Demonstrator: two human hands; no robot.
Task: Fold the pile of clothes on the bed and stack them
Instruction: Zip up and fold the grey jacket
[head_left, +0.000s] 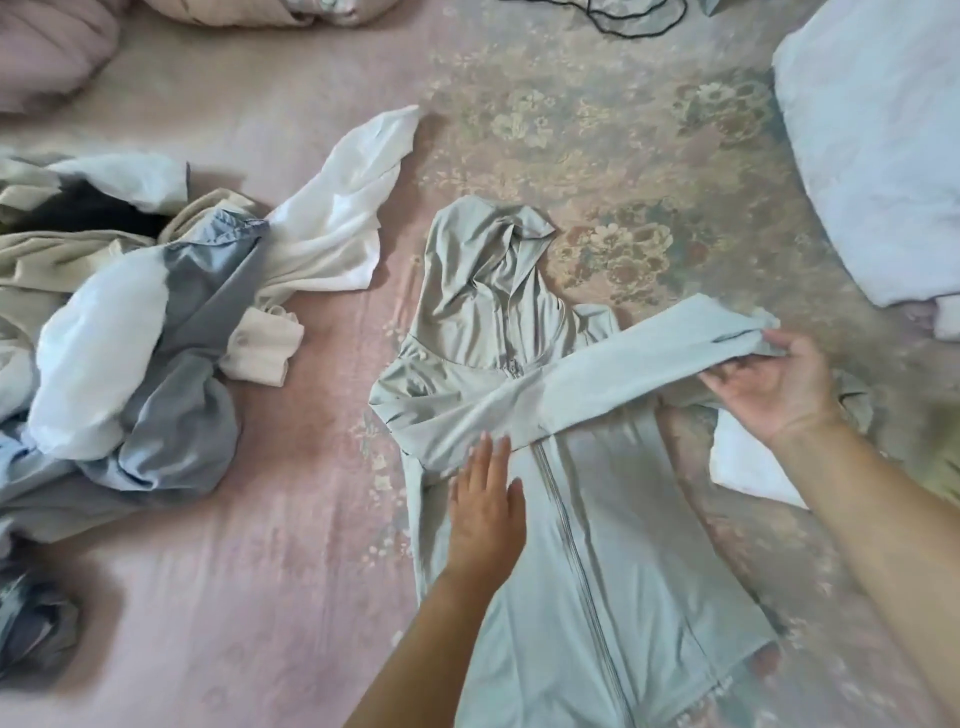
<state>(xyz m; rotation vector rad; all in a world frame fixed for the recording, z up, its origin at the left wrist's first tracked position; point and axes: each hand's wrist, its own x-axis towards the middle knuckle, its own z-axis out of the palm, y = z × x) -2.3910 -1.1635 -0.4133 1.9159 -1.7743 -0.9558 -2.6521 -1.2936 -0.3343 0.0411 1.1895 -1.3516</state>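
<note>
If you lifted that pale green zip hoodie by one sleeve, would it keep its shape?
Probably not. The hoodie looks thin and floppy: its sleeve sags where the right hand holds it. The sheen suggests slippery fabric, perhaps why the left hand presses it flat.

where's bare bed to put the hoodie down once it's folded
Bare sheet lies beyond the hood, between the white shirt and the white pillow. Another patch lies in front of the clothes pile, left of the hoodie. The left side is crowded by the pile; a white cloth lies by the right hand.
</note>
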